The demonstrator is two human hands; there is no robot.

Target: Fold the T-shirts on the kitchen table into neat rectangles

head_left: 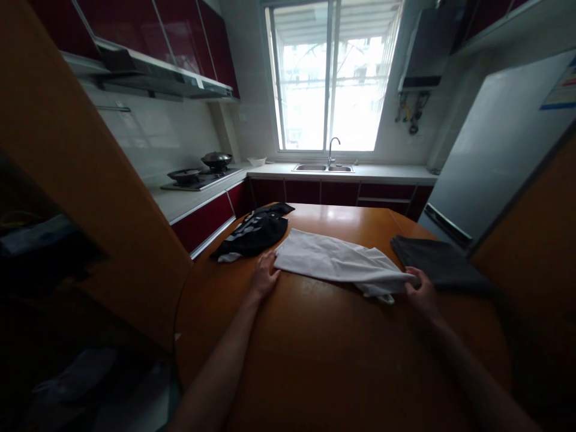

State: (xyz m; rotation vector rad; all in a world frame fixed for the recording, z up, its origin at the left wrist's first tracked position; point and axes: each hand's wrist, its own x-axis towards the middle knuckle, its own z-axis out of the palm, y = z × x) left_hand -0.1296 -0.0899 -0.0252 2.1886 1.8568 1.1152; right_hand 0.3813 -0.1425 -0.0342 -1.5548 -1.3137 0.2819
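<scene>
A white garment [333, 260] lies stretched out across the wooden table [315, 342], with a few creases and a loose bit hanging toward the front near its right end. At its left end, my left hand [265, 275] rests on the table with the fingertips at the fabric's corner; whether they pinch it is hard to see. My right hand [420, 289] has its fingers closed on the narrow right end of the white garment.
A black garment with white print [256, 232] lies crumpled at the table's left back. Folded dark grey cloth [441, 264] is at the right, beyond my right hand. Behind are a counter with a sink [310, 168], a stove [202, 180] with pans, and a fridge [499, 138].
</scene>
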